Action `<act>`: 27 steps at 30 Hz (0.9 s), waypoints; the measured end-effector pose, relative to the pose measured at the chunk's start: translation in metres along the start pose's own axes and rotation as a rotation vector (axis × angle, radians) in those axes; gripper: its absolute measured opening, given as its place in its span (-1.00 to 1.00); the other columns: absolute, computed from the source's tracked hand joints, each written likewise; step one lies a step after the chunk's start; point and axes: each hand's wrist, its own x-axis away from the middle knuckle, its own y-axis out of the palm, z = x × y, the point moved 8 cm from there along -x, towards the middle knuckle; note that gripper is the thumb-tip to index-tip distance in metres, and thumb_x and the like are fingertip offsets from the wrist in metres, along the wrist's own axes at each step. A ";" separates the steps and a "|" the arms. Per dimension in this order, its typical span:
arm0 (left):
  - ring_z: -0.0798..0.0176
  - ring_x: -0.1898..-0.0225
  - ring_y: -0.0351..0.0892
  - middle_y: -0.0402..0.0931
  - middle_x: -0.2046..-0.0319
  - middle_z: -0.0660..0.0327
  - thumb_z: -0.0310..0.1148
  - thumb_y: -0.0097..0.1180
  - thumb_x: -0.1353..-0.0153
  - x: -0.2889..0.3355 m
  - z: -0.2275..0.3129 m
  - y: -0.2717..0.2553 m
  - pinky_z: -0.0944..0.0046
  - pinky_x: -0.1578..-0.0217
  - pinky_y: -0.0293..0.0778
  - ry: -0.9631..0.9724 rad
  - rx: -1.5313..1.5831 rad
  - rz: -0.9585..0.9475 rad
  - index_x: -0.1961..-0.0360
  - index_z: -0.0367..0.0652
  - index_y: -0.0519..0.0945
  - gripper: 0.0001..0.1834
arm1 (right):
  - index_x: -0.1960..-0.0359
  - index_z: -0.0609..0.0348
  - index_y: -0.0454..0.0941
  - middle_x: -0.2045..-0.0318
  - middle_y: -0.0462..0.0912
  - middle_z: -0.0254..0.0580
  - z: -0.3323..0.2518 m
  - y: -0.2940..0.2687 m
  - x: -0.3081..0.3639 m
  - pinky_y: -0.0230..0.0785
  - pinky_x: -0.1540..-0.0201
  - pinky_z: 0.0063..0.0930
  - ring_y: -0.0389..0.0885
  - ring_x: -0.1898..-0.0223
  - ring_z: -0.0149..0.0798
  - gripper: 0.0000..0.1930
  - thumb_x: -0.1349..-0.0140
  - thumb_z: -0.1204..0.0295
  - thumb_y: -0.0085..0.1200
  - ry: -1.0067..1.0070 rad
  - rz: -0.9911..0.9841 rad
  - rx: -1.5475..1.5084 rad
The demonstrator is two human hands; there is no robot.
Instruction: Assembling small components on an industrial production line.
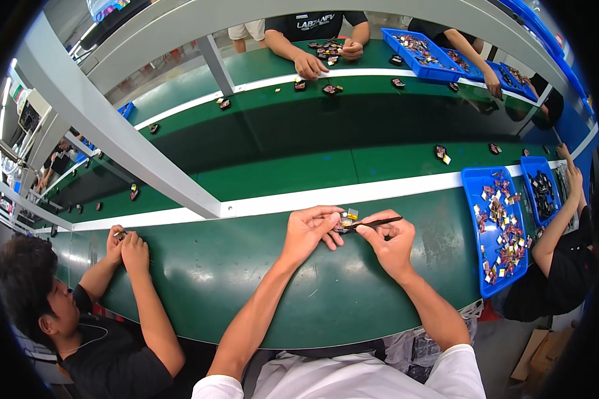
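The green surface (339,299) spreads below both hands. Above it, the left hand (311,233) pinches a small part (345,222) with pale and yellow pieces, between thumb and fingers. The right hand (393,241) grips a thin dark stick (381,222), one end reaching the part; whether the right fingers touch the part too, I cannot tell. To the right of the hands, a blue tray (487,291) holds many small parts in a loose scatter; just beyond it sits a second blue tray (534,159) of dark pieces. Well left of the hands, a co-worker's hands (128,248) hold a small item. Past the hands runs a white rail (339,190), then a green belt (279,174) carrying spaced-out dark parts (440,152). Farthest off, another person's hands (309,65) are beside a pile of parts (329,48).
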 end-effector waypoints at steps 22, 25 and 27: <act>0.24 0.53 0.69 0.63 0.41 0.10 -0.45 0.15 -0.42 0.001 -0.004 0.000 0.35 0.57 0.61 -0.004 -0.006 0.032 0.00 -0.48 0.65 -0.73 | 0.27 0.31 0.68 0.53 0.61 -0.49 0.001 0.002 0.001 -0.03 0.59 -0.73 0.20 0.62 -0.75 -0.87 -0.17 0.65 0.37 0.024 -0.022 0.009; 0.24 0.54 0.69 0.63 0.41 0.10 -0.46 0.14 -0.42 0.001 -0.006 0.000 0.35 0.57 0.61 -0.002 -0.025 0.029 0.01 -0.48 0.65 -0.73 | 0.25 0.31 0.67 0.54 0.58 -0.51 0.003 0.002 0.000 -0.03 0.59 -0.74 0.20 0.62 -0.75 -0.86 -0.17 0.65 0.37 0.048 -0.016 -0.018; 0.24 0.54 0.69 0.63 0.41 0.10 -0.46 0.14 -0.43 0.001 -0.005 0.000 0.35 0.57 0.61 -0.003 -0.024 0.029 0.01 -0.48 0.65 -0.73 | 0.25 0.32 0.66 0.55 0.57 -0.51 0.003 0.002 -0.001 -0.02 0.59 -0.74 0.21 0.62 -0.75 -0.85 -0.17 0.64 0.37 0.060 -0.028 0.001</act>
